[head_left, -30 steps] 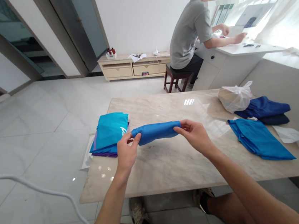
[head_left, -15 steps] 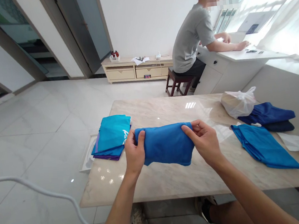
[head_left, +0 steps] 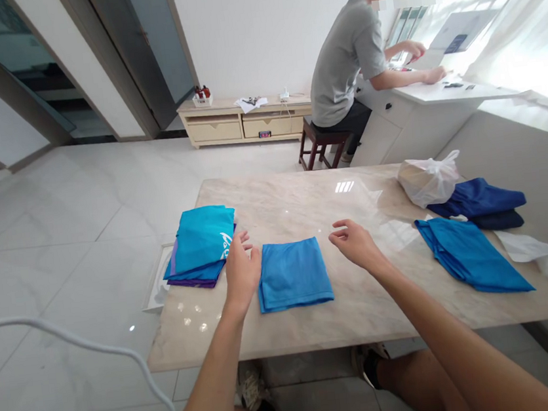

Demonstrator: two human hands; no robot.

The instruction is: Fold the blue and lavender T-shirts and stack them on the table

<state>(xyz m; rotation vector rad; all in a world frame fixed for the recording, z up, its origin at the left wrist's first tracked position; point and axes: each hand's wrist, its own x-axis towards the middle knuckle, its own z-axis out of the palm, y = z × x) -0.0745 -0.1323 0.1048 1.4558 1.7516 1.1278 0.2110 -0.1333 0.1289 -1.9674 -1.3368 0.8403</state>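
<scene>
Folded blue cloth [head_left: 292, 274] lies flat at frame centre between two released grips.
Left hand [head_left: 240, 272] touches its left edge; right hand [head_left: 355, 244] hovers off its upper-right corner.

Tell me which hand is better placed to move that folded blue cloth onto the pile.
Left, probably. The left hand sits at the folded blue cloth's left edge, between it and the pile. The right hand hovers open, apart from the cloth on its far side.

Folded cloth [head_left: 292, 274] lies on table [head_left: 317, 322], stack [head_left: 202, 245] to its left.
</scene>
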